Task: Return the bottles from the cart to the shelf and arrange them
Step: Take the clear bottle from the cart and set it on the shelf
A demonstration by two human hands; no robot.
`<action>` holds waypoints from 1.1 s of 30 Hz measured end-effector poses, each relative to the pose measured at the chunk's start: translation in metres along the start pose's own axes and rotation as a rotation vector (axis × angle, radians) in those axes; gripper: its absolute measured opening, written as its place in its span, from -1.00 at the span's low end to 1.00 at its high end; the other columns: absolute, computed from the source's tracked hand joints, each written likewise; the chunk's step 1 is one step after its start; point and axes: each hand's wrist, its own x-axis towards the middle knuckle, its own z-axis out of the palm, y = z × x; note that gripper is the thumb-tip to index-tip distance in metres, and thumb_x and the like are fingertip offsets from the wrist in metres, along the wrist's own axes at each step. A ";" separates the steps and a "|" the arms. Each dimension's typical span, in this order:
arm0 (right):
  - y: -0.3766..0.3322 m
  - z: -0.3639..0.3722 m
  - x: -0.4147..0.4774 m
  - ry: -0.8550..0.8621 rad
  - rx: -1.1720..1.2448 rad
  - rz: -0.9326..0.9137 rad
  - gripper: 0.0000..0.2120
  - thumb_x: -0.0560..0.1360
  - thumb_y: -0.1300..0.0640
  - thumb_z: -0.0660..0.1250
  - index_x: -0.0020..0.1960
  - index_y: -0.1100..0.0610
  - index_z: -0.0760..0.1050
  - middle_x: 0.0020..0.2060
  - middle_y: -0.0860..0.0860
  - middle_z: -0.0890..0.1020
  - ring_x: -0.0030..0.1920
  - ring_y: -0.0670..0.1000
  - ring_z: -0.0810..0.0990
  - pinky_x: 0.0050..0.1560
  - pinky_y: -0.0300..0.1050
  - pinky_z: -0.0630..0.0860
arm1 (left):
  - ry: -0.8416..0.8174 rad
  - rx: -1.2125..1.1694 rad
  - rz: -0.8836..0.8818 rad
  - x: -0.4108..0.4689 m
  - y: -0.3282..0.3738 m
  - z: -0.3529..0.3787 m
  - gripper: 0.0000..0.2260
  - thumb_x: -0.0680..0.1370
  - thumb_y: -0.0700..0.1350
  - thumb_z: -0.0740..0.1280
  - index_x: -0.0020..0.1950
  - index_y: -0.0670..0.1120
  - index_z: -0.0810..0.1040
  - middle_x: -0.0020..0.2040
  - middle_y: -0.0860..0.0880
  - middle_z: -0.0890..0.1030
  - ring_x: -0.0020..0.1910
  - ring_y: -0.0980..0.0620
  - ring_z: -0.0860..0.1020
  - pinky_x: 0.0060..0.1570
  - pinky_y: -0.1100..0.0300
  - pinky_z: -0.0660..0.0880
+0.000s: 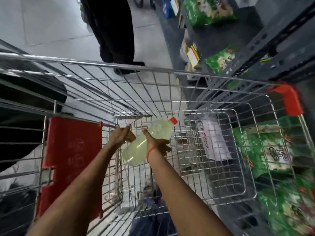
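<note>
Bottle (148, 142) of pale yellow-green liquid with a red cap sits at the centre of the frame, tilted so the cap points to the upper right, held above the wire floor of the cart (170, 70). Gripping it around the middle is the right hand (157, 143), thumb pointing up along the side and fingers wrapped behind; a thin red thread circles that wrist. Just left of the bottle, the left hand (121, 135) has its fingers spread and its palm turned toward the lower body of the bottle, whether it touches cannot be told. A red flap (71, 160) hangs on the cart's left side, a red corner guard (290, 99) marks its right rim. Green packets (219, 59) fill the dark shelf (272, 40) in the upper right and blur along the right edge. Dark trouser legs (114, 31) of another person stand beyond the cart at the top of the frame
</note>
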 end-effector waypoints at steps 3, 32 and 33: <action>0.010 -0.006 0.006 0.006 0.077 -0.018 0.16 0.14 -0.11 0.60 0.49 0.20 -0.02 0.44 0.32 0.19 0.42 0.35 0.24 0.39 0.29 0.29 | -0.111 -0.039 -0.020 -0.009 0.004 0.002 -0.69 0.58 -0.01 0.22 -0.21 -0.17 0.60 -0.22 -0.10 0.66 -0.21 -0.04 0.63 -0.10 0.13 0.51; 0.012 -0.112 0.018 -0.669 0.108 -0.076 -0.65 0.50 0.30 0.27 0.27 0.17 0.34 0.09 0.16 0.54 0.11 0.17 0.53 0.08 0.25 0.54 | -0.468 -0.016 -0.035 -0.073 0.022 0.066 -0.60 0.35 -0.25 0.49 0.09 -0.04 0.44 0.02 -0.05 0.58 0.02 -0.01 0.57 0.12 -0.01 0.55; 0.010 -0.119 0.014 -0.682 0.103 -0.078 -0.67 0.51 0.29 0.27 0.26 0.17 0.35 0.10 0.16 0.54 0.15 0.19 0.51 0.07 0.26 0.57 | -0.504 -0.034 -0.023 -0.079 0.030 0.065 -0.65 0.38 -0.31 0.45 0.02 0.01 0.44 -0.01 -0.03 0.58 -0.02 0.03 0.57 0.05 0.08 0.56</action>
